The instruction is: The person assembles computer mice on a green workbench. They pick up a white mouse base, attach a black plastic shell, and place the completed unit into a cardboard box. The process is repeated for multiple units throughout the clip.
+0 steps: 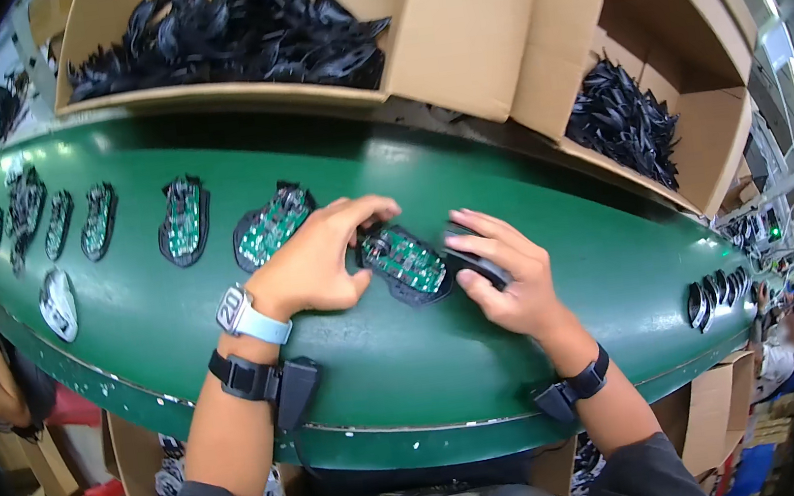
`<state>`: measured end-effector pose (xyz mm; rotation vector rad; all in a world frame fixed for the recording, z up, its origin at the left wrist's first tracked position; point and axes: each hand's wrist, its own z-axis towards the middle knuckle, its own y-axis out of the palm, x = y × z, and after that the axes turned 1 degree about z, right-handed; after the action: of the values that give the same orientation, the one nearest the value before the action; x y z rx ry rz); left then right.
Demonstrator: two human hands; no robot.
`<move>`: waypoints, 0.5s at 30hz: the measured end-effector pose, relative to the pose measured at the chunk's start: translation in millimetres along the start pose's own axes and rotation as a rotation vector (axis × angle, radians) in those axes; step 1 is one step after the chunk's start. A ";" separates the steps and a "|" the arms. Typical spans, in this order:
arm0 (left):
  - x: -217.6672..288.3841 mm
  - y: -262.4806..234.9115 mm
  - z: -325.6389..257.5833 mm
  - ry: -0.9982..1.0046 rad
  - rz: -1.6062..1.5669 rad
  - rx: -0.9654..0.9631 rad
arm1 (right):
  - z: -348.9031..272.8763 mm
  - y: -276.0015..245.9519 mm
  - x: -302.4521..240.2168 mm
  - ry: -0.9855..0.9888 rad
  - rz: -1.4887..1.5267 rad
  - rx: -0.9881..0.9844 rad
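Note:
In front of me a green circuit board in a black oval base (409,261) lies on the table, board side up. My left hand (324,257) is at its left end, thumb and fingers apart and curved around that end; whether they touch it I cannot tell. A black curved plastic shell piece (476,263) is in my right hand (514,268), pinched between thumb and fingers just right of the board. Part of the piece is hidden by the fingers. Close behind my left hand lies another board in a black base (273,225).
More boards in black bases (183,220) run along the green table (568,346) to the left, near a white shell (58,304). Cardboard boxes (465,31) of black plastic parts stand behind. Curved black pieces (711,299) lie far right. People sit at both ends.

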<state>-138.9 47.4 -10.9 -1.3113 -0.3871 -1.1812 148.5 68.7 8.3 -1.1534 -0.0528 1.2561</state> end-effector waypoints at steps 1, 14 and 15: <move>-4.1 0.2 -3.2 -0.002 -0.030 0.009 | 13.3 11.1 -11.4 -0.058 0.052 -0.033; -12.5 -6.1 -8.3 -0.048 -0.150 -0.020 | 41.9 55.1 -7.7 -0.143 -0.056 -0.273; -13.1 -3.9 -8.7 -0.036 -0.135 0.007 | 39.9 56.2 -4.5 -0.126 -0.060 -0.286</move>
<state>-150.8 46.3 -21.8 -1.3180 -0.5120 -1.2693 83.4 83.5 -9.3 -1.3048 -0.3680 1.2943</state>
